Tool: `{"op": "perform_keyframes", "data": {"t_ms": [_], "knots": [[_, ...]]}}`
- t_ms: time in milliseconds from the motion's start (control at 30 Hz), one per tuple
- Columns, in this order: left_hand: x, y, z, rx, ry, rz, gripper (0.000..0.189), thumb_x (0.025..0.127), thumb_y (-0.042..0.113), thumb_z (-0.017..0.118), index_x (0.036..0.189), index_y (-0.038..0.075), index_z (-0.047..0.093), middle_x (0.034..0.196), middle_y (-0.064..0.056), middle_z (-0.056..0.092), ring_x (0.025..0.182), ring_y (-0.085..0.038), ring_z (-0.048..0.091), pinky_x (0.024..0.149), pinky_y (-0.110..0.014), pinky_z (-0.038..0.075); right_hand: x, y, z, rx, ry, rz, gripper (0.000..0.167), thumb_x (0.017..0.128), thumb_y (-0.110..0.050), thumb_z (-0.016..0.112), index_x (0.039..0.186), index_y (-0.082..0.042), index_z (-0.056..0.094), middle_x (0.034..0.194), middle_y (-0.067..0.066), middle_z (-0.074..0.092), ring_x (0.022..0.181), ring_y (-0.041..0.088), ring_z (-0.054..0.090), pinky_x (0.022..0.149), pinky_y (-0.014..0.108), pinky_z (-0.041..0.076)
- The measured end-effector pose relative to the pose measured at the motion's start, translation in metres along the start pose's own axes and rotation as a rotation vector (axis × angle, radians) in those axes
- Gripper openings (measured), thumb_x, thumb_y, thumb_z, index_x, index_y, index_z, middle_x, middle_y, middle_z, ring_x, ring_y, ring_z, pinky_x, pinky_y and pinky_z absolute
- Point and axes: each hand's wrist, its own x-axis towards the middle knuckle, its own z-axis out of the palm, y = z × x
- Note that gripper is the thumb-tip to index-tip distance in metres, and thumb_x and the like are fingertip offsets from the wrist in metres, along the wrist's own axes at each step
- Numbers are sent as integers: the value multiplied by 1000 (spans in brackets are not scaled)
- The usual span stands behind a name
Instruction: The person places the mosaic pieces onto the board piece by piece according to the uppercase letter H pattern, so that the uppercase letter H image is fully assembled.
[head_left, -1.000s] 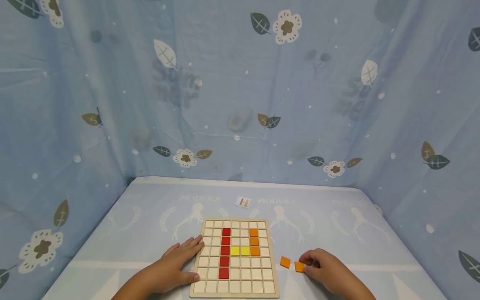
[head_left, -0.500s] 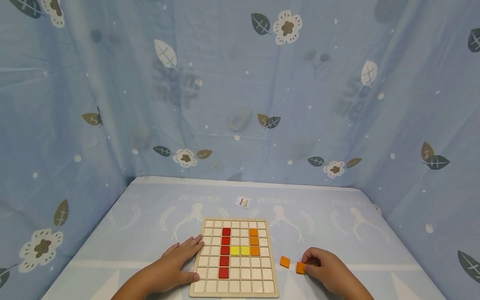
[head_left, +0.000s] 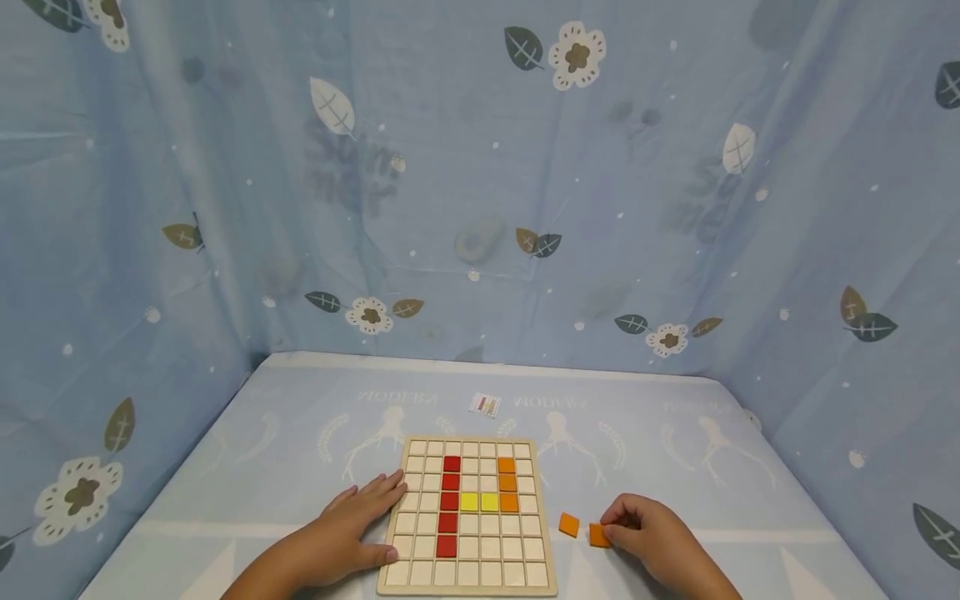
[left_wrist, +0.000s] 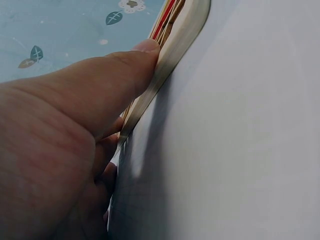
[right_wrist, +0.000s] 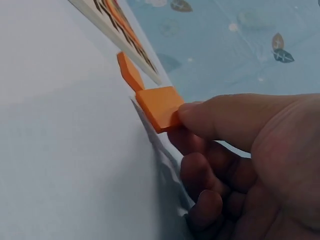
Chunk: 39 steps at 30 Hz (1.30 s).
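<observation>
A wooden grid board (head_left: 467, 591) lies on the table, with a column of red tiles (head_left: 447, 523), a pair of yellow tiles (head_left: 479, 502) and a column of orange tiles (head_left: 507, 482) in its cells. My left hand (head_left: 351, 525) rests flat on the board's left edge, fingers stretched; in the left wrist view the thumb (left_wrist: 125, 70) touches its rim. To the right of the board, my right hand (head_left: 651, 533) pinches an orange tile (right_wrist: 159, 106) between thumb and fingertips. Another orange tile (head_left: 569, 524) lies flat between that hand and the board.
Behind the board lies a small card (head_left: 486, 405) printed with a coloured grid pattern. The table (head_left: 300, 450) has a pale printed cover. Blue patterned cloth (head_left: 420, 208) hangs behind it and on both sides.
The pinched orange tile shifted slightly right and toward me, then slightly back left, along with the right hand. The left hand and the tiles on the board have stayed in place.
</observation>
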Motion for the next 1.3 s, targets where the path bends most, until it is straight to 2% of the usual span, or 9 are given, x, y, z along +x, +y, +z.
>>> {"op": "perform_keyframes", "data": {"t_ms": [200, 567, 667, 900, 1000, 1300], "knots": [[1, 0, 0, -9, -2, 6, 96, 89, 57, 76, 165, 14, 35, 175, -5, 19, 161, -41, 15, 122, -75, 4, 2, -14, 11, 57, 22, 14, 9, 94, -21, 78, 96, -13, 74, 92, 0, 71, 77, 19, 56, 60, 28, 47], [0, 0, 1, -3, -1, 14, 96, 89, 57, 76, 165, 13, 35, 175, -5, 19, 161, -41, 15, 122, -75, 4, 12, -51, 47, 142, -15, -58, 8, 93, -16, 79, 94, -12, 72, 90, -2, 72, 78, 19, 59, 61, 26, 50], [1, -1, 2, -1, -2, 15, 96, 89, 58, 75, 165, 13, 35, 176, -5, 19, 161, -41, 15, 122, -75, 4, 15, -58, 54, 136, -24, -83, 7, 93, -15, 79, 93, -13, 72, 90, -3, 72, 79, 18, 59, 62, 25, 49], [2, -4, 2, -6, -9, 6, 96, 89, 58, 76, 165, 14, 35, 176, -4, 18, 162, -40, 15, 123, -74, 4, 26, -70, 71, 195, -46, -134, 7, 94, -11, 77, 93, -9, 70, 84, 1, 70, 73, 17, 60, 60, 25, 52], [3, -4, 2, -1, -10, 6, 97, 89, 59, 75, 165, 15, 35, 176, -4, 18, 162, -40, 14, 123, -74, 4, 30, -73, 76, 168, -35, -134, 7, 95, -12, 76, 92, -10, 71, 84, 0, 69, 72, 17, 61, 60, 27, 53], [1, -1, 1, 3, 4, -1, 96, 89, 58, 76, 165, 15, 35, 176, -3, 19, 162, -40, 15, 123, -74, 4, 33, -77, 84, -6, 14, -136, 12, 94, -14, 79, 89, -20, 70, 84, -7, 66, 76, 16, 58, 64, 26, 48]]}}
